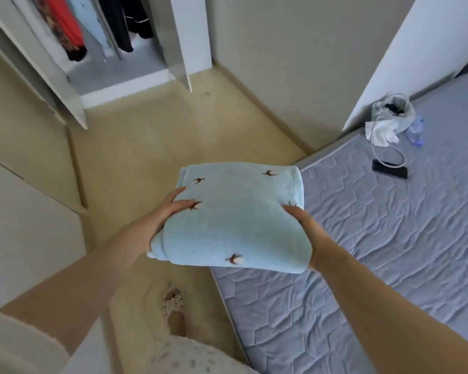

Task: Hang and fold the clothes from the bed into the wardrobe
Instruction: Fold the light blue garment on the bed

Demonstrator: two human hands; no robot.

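- one folded pale blue garment (238, 217) is held in the air between two hands, at the edge of the bed and well short of the wardrobe.
- five small brown bird-like marks are counted on its top face; one is partly hidden at the right hand.
- the left hand (168, 211) is clamped on the garment's left edge, with fingers laid over the top.
- the right hand (305, 233) is clamped on the right edge, thumb on top; the fingers beneath cannot be seen.
- one grey quilted mattress (389, 238) is seen below and to the right of the right hand.
- beyond the right hand, on the mattress, are gathered one grey bag (395, 109), one white cloth (381, 132), one clear bottle (415, 132), one black phone (389, 172) and one white cable (389, 155).
- one open wardrobe (197, 36) is seen far ahead and left of the left hand; four hanging garments are counted there, though blurred: one red (62, 25), one pale blue, two dark.
- one slippered foot (173, 302) is seen below the left hand.
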